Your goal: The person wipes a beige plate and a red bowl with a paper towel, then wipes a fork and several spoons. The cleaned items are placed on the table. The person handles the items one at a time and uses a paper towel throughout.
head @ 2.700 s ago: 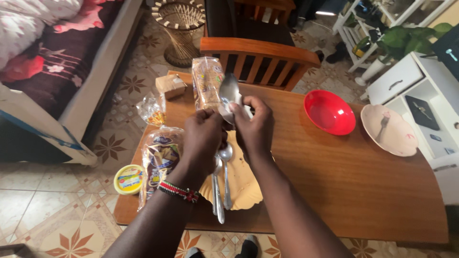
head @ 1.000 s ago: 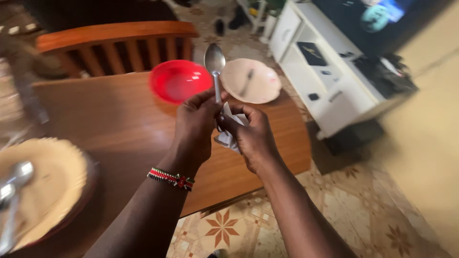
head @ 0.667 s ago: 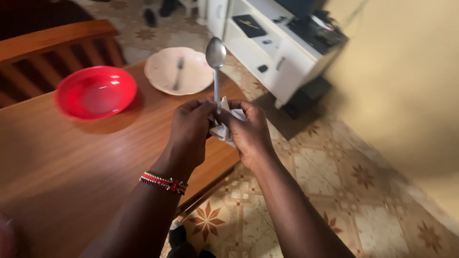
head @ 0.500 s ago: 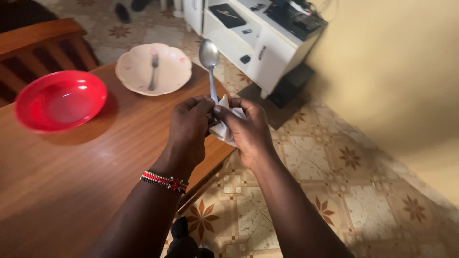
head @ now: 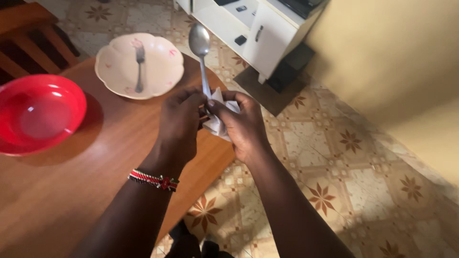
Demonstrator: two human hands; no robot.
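The left hand point(head: 179, 125) grips the lower handle of a metal spoon point(head: 200, 52), fingers curled round it, so the spoon stands nearly upright with its bowl at 12 o'clock, above both hands and over the table's far corner. The right hand point(head: 241, 126) is closed on a crumpled white tissue point(head: 216, 120), thumb and forefinger pinching it against the spoon's handle just where the left hand's grip ends; the two hands touch there. A beaded red, black and white wristband point(head: 153, 180) sits on the left wrist. Both hands hover over the edge of a brown wooden table point(head: 71, 181). On the table at 10 o'clock from the hands lies a pale scalloped plate point(head: 162, 71) with a fork point(head: 139, 67) resting in it, tines toward 12. At 9 o'clock, well apart from the hands, stands a red bowl point(head: 38, 114). Beyond the spoon, at 1 o'clock, a white cabinet point(head: 258, 33) stands on the patterned tiled floor point(head: 334, 157), and a yellow wall point(head: 406, 62) fills the 2 o'clock side.
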